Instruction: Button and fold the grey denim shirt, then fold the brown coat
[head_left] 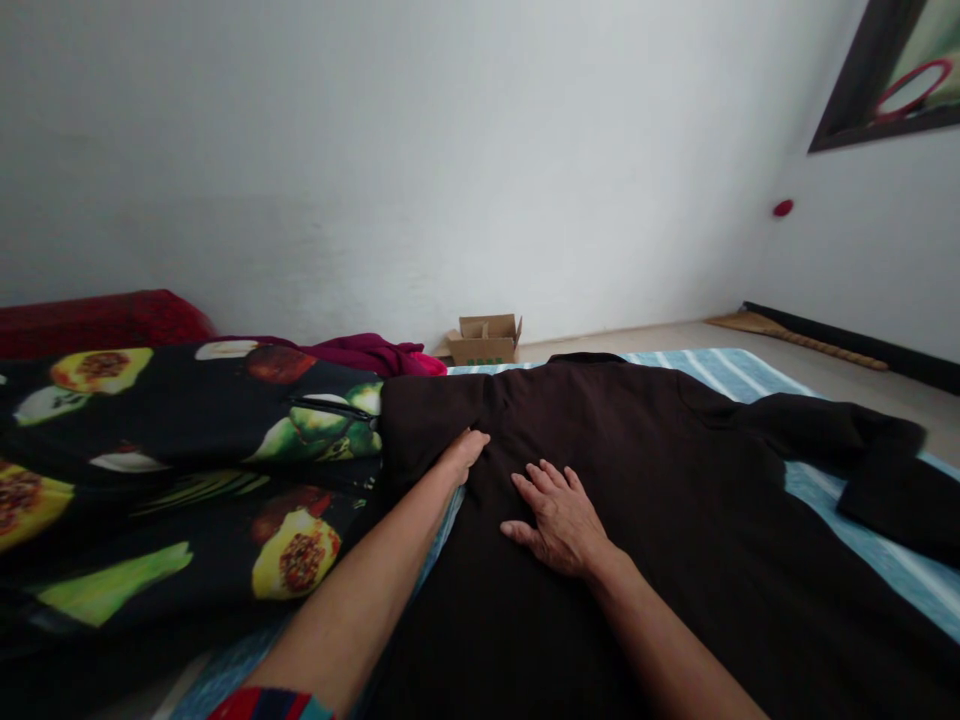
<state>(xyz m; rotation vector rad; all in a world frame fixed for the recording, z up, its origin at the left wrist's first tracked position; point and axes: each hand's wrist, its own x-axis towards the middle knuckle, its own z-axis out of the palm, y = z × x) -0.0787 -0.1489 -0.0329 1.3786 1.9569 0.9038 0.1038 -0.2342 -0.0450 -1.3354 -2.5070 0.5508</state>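
A dark brown coat point(637, 470) lies spread out before me, its collar at the far edge. One sleeve point(832, 425) stretches to the right with its end bent back toward me. The other sleeve point(427, 405) reaches left, up to a black fruit-print garment point(225, 480). My left hand point(466, 450) is closed on the coat's fabric by the left armhole; its fingertips are partly hidden. Just right of it, my right hand point(559, 515) rests flat on the coat with its fingers apart.
A blue-and-white striped sheet point(727, 370) lies under the clothes. Magenta cloth point(367, 352) and a red bundle point(105, 320) are at the back left. An opened cardboard box point(485, 340) stands by the white wall. A rope-like handled thing point(795, 335) lies on the floor at right.
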